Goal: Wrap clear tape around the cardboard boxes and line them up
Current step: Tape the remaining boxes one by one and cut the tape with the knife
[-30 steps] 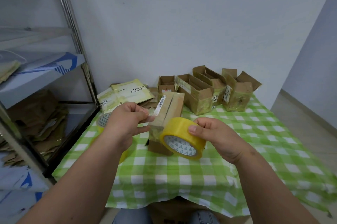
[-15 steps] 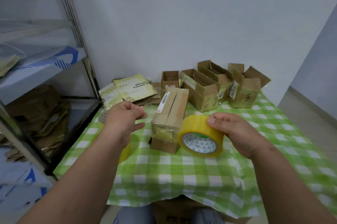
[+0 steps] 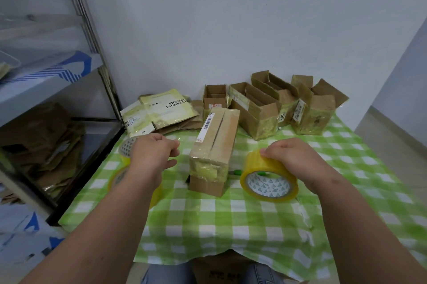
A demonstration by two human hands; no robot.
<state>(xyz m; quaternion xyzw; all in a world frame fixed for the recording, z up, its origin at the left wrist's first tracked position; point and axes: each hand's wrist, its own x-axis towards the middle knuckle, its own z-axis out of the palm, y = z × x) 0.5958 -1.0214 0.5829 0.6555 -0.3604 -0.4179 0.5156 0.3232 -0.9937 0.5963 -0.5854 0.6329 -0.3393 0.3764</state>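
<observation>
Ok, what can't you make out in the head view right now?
- Spare tape rolls: mostly hidden behind the left hand and forearm.
- Green object: hidden behind the closed box and the tape roll the right hand holds.
- Barcode label: print too small.

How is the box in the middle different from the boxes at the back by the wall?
The middle box has its flaps shut, while the back boxes stand with flaps open. The middle box stands alone near the hands; the back boxes sit in a row along the wall. All are brown cardboard with yellowish tape on them.
</observation>
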